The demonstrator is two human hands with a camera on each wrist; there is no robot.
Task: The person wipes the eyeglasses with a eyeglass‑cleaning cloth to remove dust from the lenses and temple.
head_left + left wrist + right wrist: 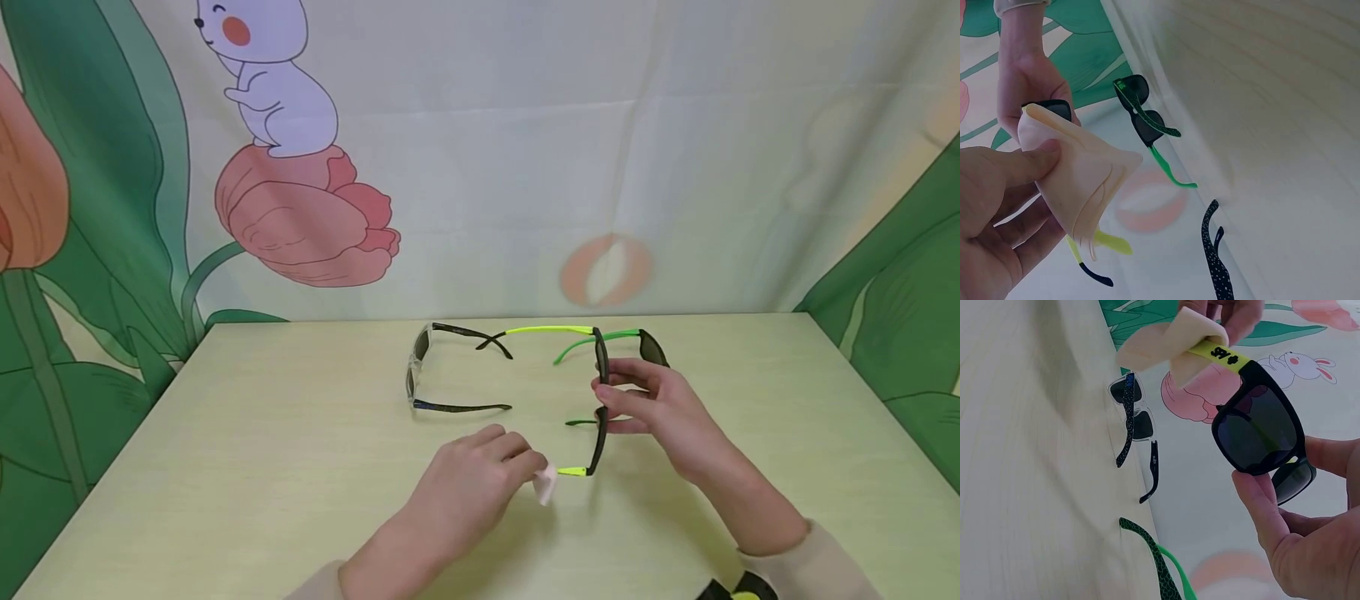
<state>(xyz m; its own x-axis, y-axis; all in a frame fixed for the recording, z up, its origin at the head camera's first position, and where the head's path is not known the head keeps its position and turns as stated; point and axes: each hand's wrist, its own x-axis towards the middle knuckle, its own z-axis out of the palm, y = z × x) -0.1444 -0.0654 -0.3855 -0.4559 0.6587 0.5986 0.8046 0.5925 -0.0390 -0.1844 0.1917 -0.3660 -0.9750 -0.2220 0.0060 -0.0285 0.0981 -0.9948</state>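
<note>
My right hand (663, 408) grips black-framed sunglasses (1260, 428) with yellow temples by the middle of the frame, raised above the table. A pale pink cloth (1079, 169) is pinched in my left hand (480, 471), between thumb and fingers. In the right wrist view that cloth is folded around one yellow temple (1225, 356). The cloth hides much of this temple in the left wrist view, where only the dark tip and some yellow show below it. Both temples are unfolded.
Clear-framed sunglasses (413, 362) with dark temples lie open on the table (262, 467), left of the hands. Sunglasses with green temples (1147, 115) stand behind my right hand. A black and yellow object (742, 587) is at the lower right edge. A printed curtain (480, 167) hangs behind.
</note>
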